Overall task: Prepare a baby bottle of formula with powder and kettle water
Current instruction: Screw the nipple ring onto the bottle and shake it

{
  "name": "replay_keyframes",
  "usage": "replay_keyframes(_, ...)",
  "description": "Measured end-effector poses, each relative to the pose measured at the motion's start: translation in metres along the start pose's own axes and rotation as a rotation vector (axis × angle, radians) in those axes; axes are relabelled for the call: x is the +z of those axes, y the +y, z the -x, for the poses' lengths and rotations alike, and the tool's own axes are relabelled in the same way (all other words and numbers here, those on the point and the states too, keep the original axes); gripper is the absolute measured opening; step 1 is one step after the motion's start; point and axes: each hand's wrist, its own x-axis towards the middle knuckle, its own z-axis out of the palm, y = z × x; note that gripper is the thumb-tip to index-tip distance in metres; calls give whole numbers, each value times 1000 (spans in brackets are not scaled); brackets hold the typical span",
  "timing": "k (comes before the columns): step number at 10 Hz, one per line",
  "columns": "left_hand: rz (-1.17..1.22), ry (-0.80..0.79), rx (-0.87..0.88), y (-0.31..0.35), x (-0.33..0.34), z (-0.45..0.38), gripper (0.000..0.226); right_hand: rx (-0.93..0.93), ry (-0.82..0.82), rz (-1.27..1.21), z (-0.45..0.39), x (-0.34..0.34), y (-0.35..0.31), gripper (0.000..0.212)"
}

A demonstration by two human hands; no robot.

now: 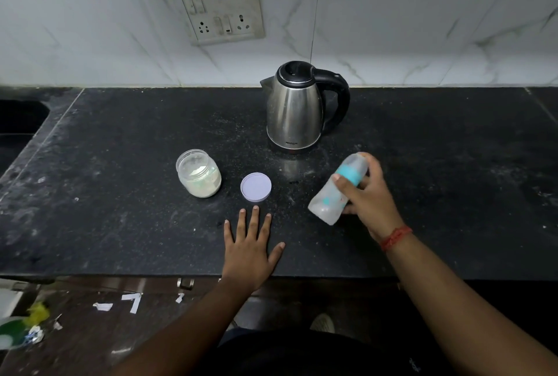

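My right hand (370, 194) grips a clear baby bottle (327, 200) with a teal collar, tilted above the black counter (120, 194), its cap end pointing up toward the kettle. The bottle looks blurred. My left hand (252, 242) lies flat on the counter, fingers spread, holding nothing. Just beyond its fingertips lies a lilac lid (255, 187). To the left of the lid stands an open clear jar of white powder (199, 173). A steel kettle (294, 110) with a black handle stands at the back, lid shut.
A tiled wall with a socket panel (220, 8) rises behind the counter. A dark sink (21, 116) opens at the far left. The counter's front edge runs under my forearms, with cabinet fronts and scraps of litter on the floor below.
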Motion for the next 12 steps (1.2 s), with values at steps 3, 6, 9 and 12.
replay_keyframes(3,-3,0,-1,0,-1,0,81,67,83,-89,5,-5,6,50)
replay_keyframes(6,0,0,-1,1,0,-1,80,44,165,-185,8,1,5,50)
replay_keyframes(9,6,6,3,1,1,0,80,34,232,-224,4,4,-3,52)
replay_keyframes(12,9,7,0,0,0,-1,81,43,119,-128,3,1,-3,56)
